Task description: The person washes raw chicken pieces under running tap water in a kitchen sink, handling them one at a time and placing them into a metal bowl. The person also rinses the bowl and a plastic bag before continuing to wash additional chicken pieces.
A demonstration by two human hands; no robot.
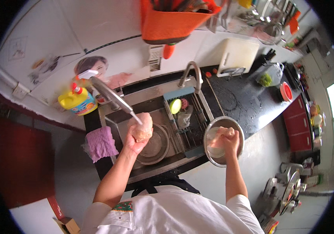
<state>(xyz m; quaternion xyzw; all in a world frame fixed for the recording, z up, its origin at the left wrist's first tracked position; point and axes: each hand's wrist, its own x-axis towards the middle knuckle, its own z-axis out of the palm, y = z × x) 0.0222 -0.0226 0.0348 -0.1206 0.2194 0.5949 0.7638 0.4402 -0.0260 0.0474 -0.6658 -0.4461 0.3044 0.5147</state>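
My left hand (134, 142) holds a pale pink lump of raw meat (144, 128), possibly poultry, above the left part of the sink (120, 122). Water from the pull-out faucet (111, 95) runs onto the meat. Below it, a round metal pan (152, 150) sits in the basin. On the right, my right hand (232, 139) is inside a stainless steel bowl (207, 146), fingers curled around another pale pink piece (217, 142), seemingly raw meat. The bowl overlaps the counter's front edge; what supports it is hidden.
A drying rack (178, 93) with a green cup (175, 106) spans the sink's right part. A second tap (197, 73) arches behind it. At left are a yellow detergent jug (77, 102) and purple cloth (101, 143). An orange holder (172, 25) hangs overhead.
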